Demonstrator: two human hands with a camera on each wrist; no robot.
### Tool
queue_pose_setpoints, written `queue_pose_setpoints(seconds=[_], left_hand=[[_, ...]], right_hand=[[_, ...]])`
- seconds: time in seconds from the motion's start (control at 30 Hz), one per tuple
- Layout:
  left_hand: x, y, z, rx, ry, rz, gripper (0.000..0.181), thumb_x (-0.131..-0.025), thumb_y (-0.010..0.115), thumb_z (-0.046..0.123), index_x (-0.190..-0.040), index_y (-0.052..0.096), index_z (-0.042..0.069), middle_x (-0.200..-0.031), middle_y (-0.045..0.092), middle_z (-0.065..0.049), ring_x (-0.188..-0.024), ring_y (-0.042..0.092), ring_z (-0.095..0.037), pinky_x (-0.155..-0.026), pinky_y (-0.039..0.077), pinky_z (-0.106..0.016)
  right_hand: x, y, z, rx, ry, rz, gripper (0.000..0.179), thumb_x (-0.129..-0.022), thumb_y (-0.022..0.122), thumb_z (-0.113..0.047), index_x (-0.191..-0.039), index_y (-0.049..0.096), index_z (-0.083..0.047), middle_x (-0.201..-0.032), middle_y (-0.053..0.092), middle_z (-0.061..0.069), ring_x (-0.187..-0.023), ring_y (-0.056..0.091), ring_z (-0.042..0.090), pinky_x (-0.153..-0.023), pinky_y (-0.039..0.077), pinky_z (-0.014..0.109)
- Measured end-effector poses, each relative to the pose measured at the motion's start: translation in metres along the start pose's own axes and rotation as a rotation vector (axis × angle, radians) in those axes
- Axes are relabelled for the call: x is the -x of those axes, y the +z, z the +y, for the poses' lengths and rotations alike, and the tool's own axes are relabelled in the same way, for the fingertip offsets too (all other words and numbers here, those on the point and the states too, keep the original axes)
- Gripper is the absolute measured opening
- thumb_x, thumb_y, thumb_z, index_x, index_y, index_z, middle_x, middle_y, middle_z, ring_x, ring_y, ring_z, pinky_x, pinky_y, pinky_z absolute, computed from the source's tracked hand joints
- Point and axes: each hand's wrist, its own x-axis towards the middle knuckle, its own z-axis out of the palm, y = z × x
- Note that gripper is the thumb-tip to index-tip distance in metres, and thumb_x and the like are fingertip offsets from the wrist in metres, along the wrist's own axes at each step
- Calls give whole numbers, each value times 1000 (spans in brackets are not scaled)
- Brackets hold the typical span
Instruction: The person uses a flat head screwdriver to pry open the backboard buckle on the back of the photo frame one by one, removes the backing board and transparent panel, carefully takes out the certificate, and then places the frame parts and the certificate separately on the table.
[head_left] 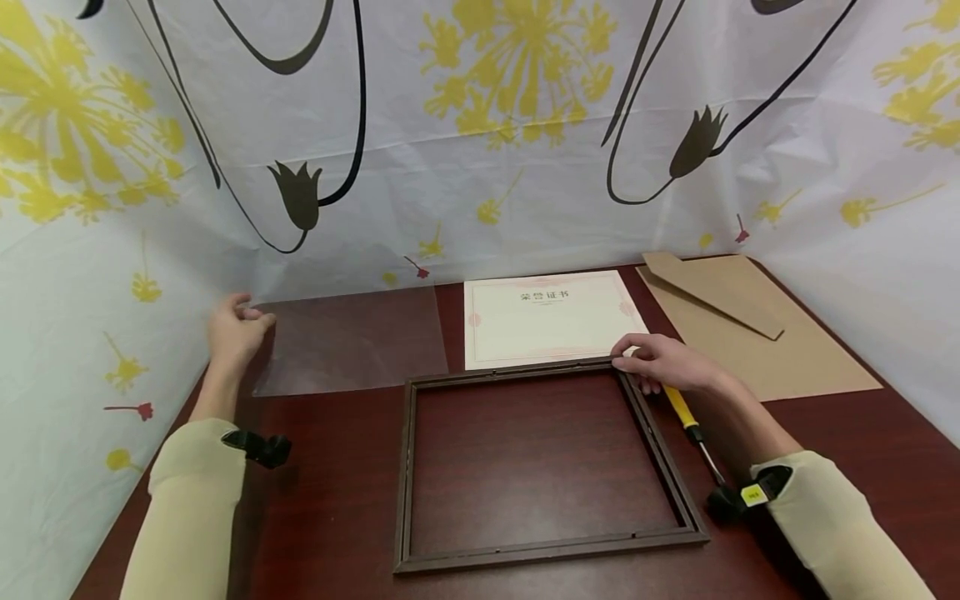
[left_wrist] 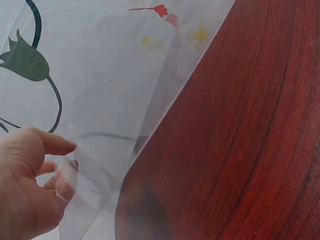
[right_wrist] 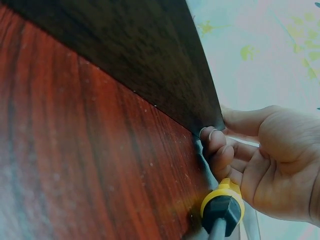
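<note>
A clear plastic sheet (head_left: 352, 342) lies at the table's back left, its left edge lifted. My left hand (head_left: 236, 333) pinches that edge; in the left wrist view some fingers of the hand (left_wrist: 30, 180) show through the sheet (left_wrist: 165, 100). A dark brown picture frame (head_left: 551, 552), with nothing inside it, lies in the middle of the table. With thumb and fingers my right hand (head_left: 667, 362) grips its far right corner, also seen in the right wrist view. Under that hand sits the yellow handle of a screwdriver (head_left: 681, 408).
Behind the frame lies a cream certificate sheet (head_left: 551, 321). A brown paper envelope (head_left: 780, 358), its flap up, lies at the back right. Patterned white cloth (head_left: 420, 200) walls in the dark red table (head_left: 322, 500) at the back and sides.
</note>
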Motion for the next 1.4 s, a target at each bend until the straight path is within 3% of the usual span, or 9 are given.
queue_pose_setpoints(seconds=[0.17,0.27,0.43,0.6,0.7,0.87,1.13,1.3,1.4], left_hand=[[-1,2,-10,-23,20,-108,59,-101,55,6,-150,30,-16,-130,53,-33,-117,52,-42,-84,49,-42],[-1,4,-16,-21,17,-151,60,-100,54,3,-149,28,-18,-138,49,-35,-122,51,-46,-83,49,-40],[1,6,-24,-21,-42,-215,63,-100,57,8,-151,28,-14,-141,45,-38,-120,52,-50,-94,47,-54],[2,11,-33,-36,-90,-222,73,-99,64,21,-154,28,-10,-142,44,-39,-124,49,-50,-101,43,-58],[2,15,-37,-45,-97,-233,80,-97,68,25,-155,25,-10,-152,33,-37,-139,33,-52,-110,34,-61],[3,21,-41,-41,-111,-249,87,-95,71,27,-155,20,-11,-158,24,-34,-143,24,-51,-112,29,-61],[2,33,-43,-5,-96,-209,84,-95,70,21,-155,21,-11,-158,23,-34,-146,20,-49,-114,27,-59],[1,37,-44,-68,-74,-199,81,-97,68,23,-155,22,-10,-158,21,-35,-148,6,-51,-116,20,-61],[1,38,-43,-99,-58,-189,75,-99,64,20,-154,25,-12,-156,22,-36,-146,7,-54,-116,19,-63]], right_hand=[[1,0,1,-9,5,7,20,-104,58,-15,-118,60,-1,-68,55,5,-56,55,21,-52,50,32],[1,0,2,2,8,13,19,-104,58,-16,-116,61,-2,-67,55,6,-55,56,21,-52,50,32],[0,1,2,6,7,5,20,-104,59,-18,-116,61,-2,-67,55,6,-55,56,20,-52,50,32],[1,1,1,-4,6,4,20,-104,59,-18,-116,61,-2,-68,56,7,-56,56,21,-52,51,32],[0,1,2,4,14,8,20,-104,59,-19,-115,62,-3,-67,56,7,-55,56,20,-52,51,32],[-1,0,2,0,11,5,20,-104,59,-19,-115,61,-2,-67,56,7,-55,56,20,-52,51,32],[0,0,1,1,19,3,20,-104,59,-19,-115,61,-2,-68,56,7,-56,57,20,-53,51,32],[1,1,0,-1,0,5,21,-104,58,-18,-116,61,-1,-68,56,6,-56,57,21,-52,51,33],[1,1,-1,3,-7,10,21,-104,58,-17,-117,61,-1,-68,56,7,-56,56,22,-52,51,33]])
